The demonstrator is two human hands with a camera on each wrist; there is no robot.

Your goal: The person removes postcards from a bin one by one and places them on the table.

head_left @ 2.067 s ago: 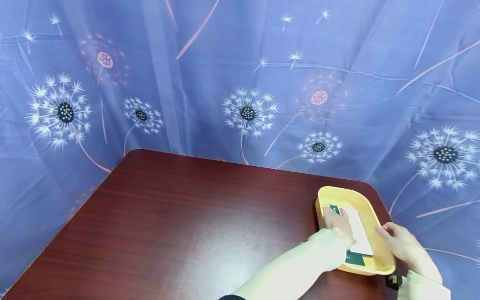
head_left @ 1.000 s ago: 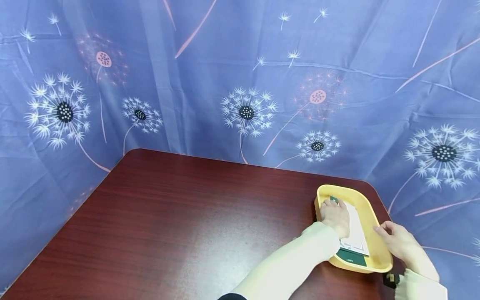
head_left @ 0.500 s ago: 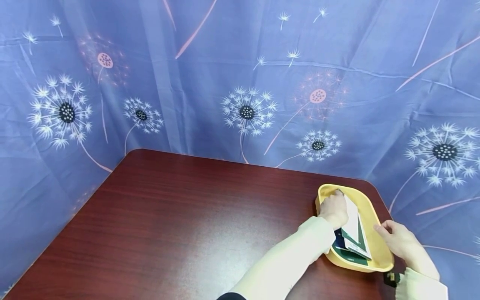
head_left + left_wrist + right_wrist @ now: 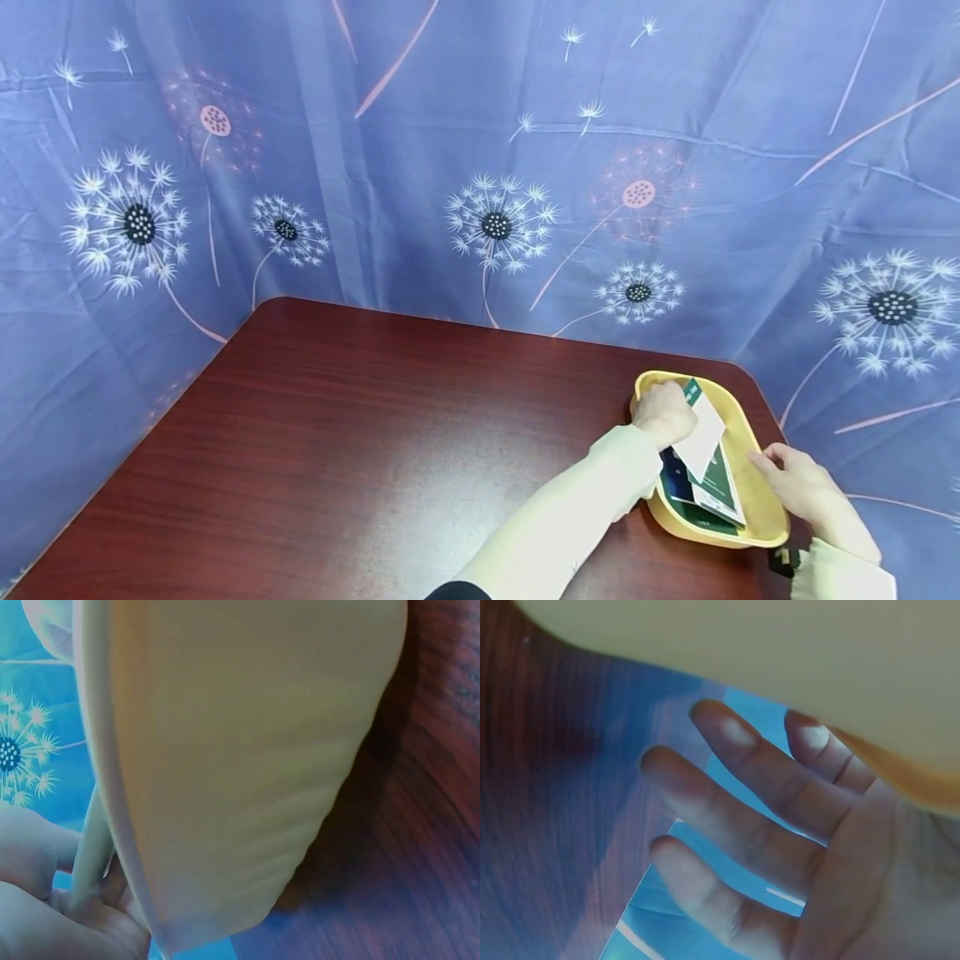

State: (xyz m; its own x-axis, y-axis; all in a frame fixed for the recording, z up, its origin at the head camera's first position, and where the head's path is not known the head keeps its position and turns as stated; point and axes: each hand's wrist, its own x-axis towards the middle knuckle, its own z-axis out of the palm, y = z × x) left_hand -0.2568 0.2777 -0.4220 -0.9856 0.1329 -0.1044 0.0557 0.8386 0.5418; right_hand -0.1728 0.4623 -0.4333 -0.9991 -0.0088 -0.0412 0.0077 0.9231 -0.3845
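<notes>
A yellow plastic basket (image 4: 763, 507) stands on the right side of the table. My left hand (image 4: 663, 414) reaches over its left rim and grips a flat white card (image 4: 703, 437) with a green end, tilted above the others. In the left wrist view, the left fingers and thumb (image 4: 67, 900) pinch a thin flat edge behind the basket wall (image 4: 240, 750). Beneath lie a green-and-white card (image 4: 718, 483), a dark blue one (image 4: 675, 477) and a dark green one (image 4: 701, 517). My right hand (image 4: 810, 492) pinches the right rim, its other fingers (image 4: 727, 825) spread below it.
The brown wooden table (image 4: 375, 417) stretches left from the basket. Its rounded far right corner (image 4: 738, 371) is close behind the basket. A blue dandelion-print curtain (image 4: 405, 167) hangs behind the table. A small black device (image 4: 784, 561) sits at the right wrist.
My left hand has moved further back in the basket, lifting and tilting the white card; the dark blue and green cards beneath now show. The right hand stays at the rim.
</notes>
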